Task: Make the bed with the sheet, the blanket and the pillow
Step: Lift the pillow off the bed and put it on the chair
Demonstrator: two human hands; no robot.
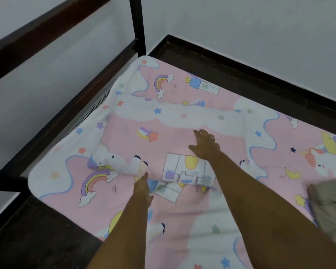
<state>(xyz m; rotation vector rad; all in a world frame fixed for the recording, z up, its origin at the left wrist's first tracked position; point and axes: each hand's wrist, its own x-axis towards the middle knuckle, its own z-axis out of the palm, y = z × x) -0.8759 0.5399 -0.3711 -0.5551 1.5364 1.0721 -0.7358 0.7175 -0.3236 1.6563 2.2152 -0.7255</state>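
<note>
- A dark bed post [137, 26] is seen at 12 o'clock, and a dark rail [52, 122] runs from it toward 9 o'clock along the grey wall [260, 26].
- An olive-grey cloth [330, 206] is bunched on the bed at 4 o'clock, well apart from both hands.
- The pillow [124, 144] is laid at the centre, toward the 11 o'clock corner. It is cased in the same pink rainbow-and-unicorn print as the sheet [66, 181].
- The sheet is spread over the mattress, which is held within the frame.
- The left hand [143, 188] is laid with straight fingers at the pillow's near edge, gripping nothing.
- The right hand [206, 146] is spread open over the pillow's top; contact cannot be told.
</note>
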